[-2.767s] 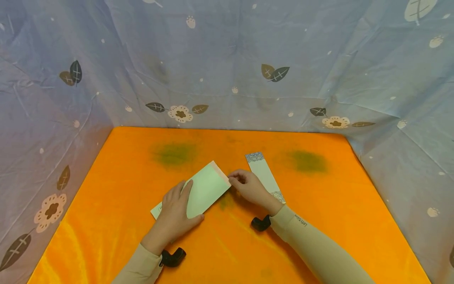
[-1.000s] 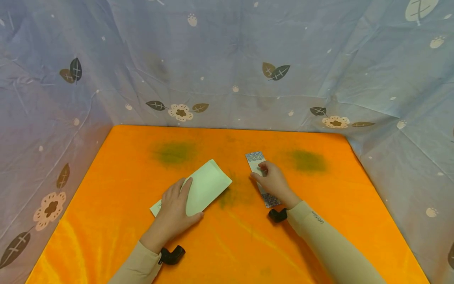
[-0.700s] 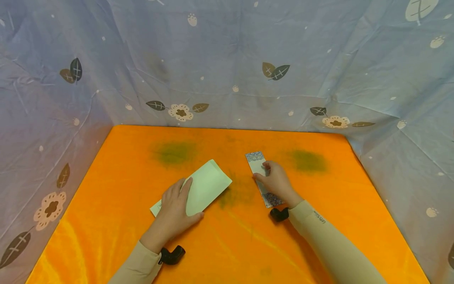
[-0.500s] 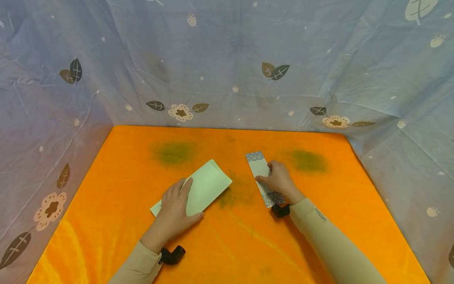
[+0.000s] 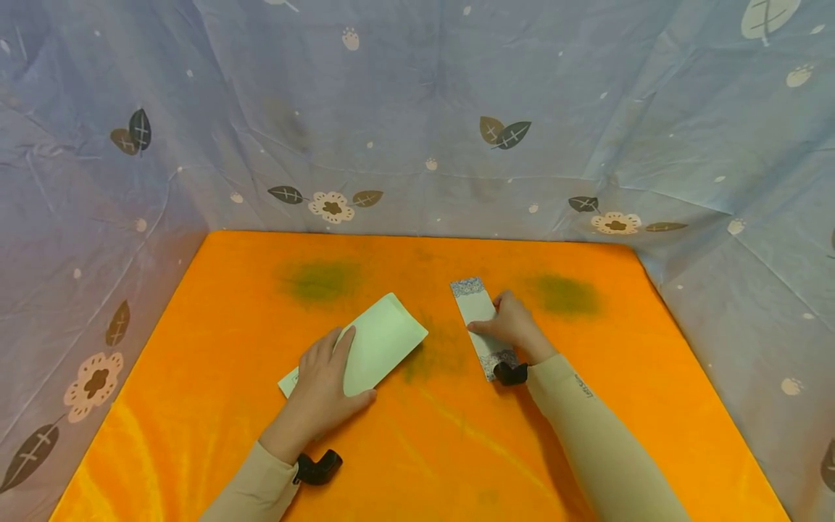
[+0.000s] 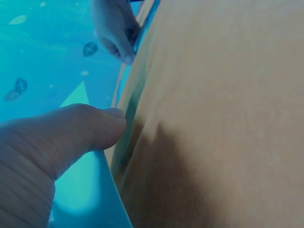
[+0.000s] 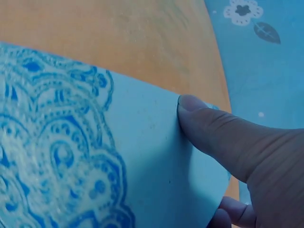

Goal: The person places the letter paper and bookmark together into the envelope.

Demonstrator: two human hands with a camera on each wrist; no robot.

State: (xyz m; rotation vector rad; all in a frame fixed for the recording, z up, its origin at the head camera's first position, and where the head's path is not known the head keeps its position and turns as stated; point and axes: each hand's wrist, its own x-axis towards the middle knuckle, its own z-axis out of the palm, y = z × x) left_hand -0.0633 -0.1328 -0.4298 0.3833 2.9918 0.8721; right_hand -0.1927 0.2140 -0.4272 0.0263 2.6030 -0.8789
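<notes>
A grey-blue curtain (image 5: pixel 417 87), printed with leaves and flowers, closes the left, far and right sides of a table covered in orange cloth (image 5: pixel 378 464). Two greenish stains (image 5: pixel 321 280) mark this cloth near its far edge, one toward each far corner. Left of the table's middle lies a flat, pale green paper piece (image 5: pixel 385 341), slanted, one corner pointing to the far edge. Right of the middle, well apart from the left edge, is a narrow white card strip (image 5: pixel 475 308) with patterned ends. Only the head view shows both things whole in their places; the right wrist view alone makes clear the blue, lace-like scrolls of the strip, while the left wrist view shows the paper's straight side beneath the thumb. The left hand (image 5: pixel 320 391) rests over the paper with fingers extended and thumb spread away, not clenched. The right hand (image 5: pixel 512 326) pinches the strip across its width, between thumb and fingers; whether the strip touches the cloth, I cannot tell.
</notes>
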